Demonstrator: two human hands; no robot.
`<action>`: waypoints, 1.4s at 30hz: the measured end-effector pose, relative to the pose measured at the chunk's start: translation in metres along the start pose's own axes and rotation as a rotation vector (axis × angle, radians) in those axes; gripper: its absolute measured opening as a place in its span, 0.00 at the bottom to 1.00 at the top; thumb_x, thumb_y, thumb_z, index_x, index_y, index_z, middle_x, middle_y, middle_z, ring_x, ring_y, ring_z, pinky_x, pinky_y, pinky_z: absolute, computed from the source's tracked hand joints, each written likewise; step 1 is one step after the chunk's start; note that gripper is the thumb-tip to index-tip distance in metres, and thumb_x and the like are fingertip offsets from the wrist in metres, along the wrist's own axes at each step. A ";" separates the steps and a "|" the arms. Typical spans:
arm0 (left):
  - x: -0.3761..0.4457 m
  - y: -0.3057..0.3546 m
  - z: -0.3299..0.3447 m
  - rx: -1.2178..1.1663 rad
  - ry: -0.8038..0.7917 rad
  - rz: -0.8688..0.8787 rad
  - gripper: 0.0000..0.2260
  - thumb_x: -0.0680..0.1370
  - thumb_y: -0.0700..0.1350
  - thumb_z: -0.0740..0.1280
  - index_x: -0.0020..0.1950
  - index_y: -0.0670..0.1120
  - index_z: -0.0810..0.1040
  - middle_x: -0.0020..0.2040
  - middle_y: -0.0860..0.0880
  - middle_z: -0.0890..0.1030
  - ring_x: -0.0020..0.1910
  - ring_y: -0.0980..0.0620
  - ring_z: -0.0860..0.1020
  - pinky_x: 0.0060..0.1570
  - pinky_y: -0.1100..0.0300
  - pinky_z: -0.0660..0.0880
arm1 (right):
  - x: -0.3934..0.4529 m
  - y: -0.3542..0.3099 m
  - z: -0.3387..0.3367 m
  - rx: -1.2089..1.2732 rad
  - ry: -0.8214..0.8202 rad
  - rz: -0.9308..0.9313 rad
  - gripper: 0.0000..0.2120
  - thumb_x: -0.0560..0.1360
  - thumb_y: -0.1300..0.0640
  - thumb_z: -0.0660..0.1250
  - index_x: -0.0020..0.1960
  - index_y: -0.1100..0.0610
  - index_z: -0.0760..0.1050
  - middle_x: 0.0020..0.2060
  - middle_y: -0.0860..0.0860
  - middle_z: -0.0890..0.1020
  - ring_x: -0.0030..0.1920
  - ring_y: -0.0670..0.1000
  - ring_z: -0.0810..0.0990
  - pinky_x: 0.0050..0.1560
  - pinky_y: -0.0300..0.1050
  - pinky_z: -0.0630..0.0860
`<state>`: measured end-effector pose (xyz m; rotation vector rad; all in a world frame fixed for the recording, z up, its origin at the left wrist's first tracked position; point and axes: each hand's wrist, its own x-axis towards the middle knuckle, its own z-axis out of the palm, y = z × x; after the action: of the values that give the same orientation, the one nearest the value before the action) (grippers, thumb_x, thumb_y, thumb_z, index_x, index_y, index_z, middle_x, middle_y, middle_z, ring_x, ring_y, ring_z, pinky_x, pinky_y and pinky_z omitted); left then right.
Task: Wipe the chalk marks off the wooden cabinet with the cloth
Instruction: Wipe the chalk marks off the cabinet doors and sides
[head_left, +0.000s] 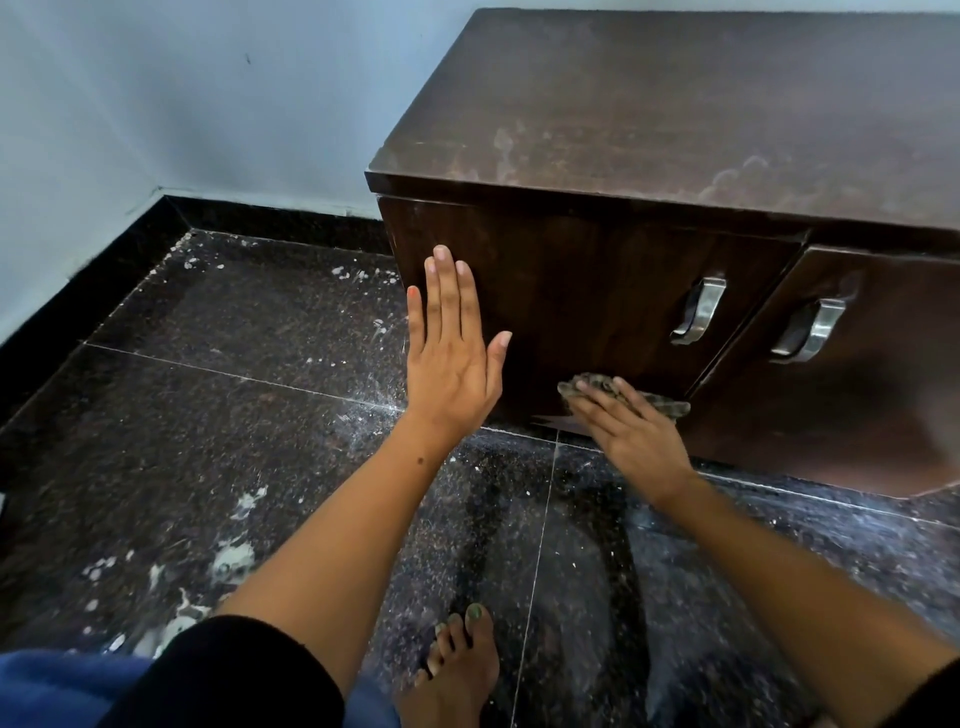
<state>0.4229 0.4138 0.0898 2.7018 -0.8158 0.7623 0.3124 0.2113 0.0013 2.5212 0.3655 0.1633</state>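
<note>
right hand (631, 441) presses crumpled cloth (623, 397) on glossy wooden cabinet (597, 291); left hand (452, 358) flat, grip wide.

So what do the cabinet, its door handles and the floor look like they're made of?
Cabinet: dark brown wood or wood-look laminate, going by the grain streaks, with a dull, smudged top. Handles: metal, silvery with bright highlights. Floor: polished speckled dark stone, probably granite tiles with thin pale joints.

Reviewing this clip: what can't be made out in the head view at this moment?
- Cloth: mostly hidden under the right hand, so its size and fold are unknown.
- Door surface under the left hand and behind the cloth: any chalk there is covered.
- Cabinet: its right end is cut off by the frame edge.
- Right door: its lower part is blurred.
</note>
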 end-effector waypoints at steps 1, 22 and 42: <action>0.000 0.000 0.001 0.008 -0.003 -0.002 0.30 0.81 0.54 0.46 0.75 0.34 0.46 0.76 0.34 0.48 0.76 0.41 0.44 0.74 0.46 0.41 | 0.005 -0.003 -0.003 0.044 0.023 0.031 0.29 0.67 0.62 0.71 0.68 0.61 0.70 0.70 0.52 0.69 0.72 0.53 0.65 0.74 0.56 0.51; -0.001 0.017 0.011 -0.038 0.007 -0.045 0.31 0.81 0.53 0.49 0.74 0.31 0.46 0.74 0.30 0.49 0.75 0.35 0.48 0.74 0.43 0.44 | 0.041 -0.043 0.016 -0.100 -0.124 -0.192 0.25 0.81 0.57 0.50 0.76 0.61 0.50 0.77 0.54 0.52 0.76 0.53 0.47 0.69 0.55 0.31; -0.005 0.025 0.016 -0.044 0.001 -0.030 0.31 0.81 0.54 0.49 0.74 0.32 0.46 0.75 0.30 0.49 0.75 0.38 0.45 0.74 0.44 0.43 | 0.028 -0.032 0.030 -0.091 -0.217 -0.332 0.24 0.81 0.55 0.52 0.75 0.61 0.55 0.76 0.56 0.51 0.76 0.56 0.43 0.62 0.59 0.23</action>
<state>0.4120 0.3895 0.0751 2.6679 -0.7813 0.7303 0.3381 0.2289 -0.0408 2.3204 0.6621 -0.2158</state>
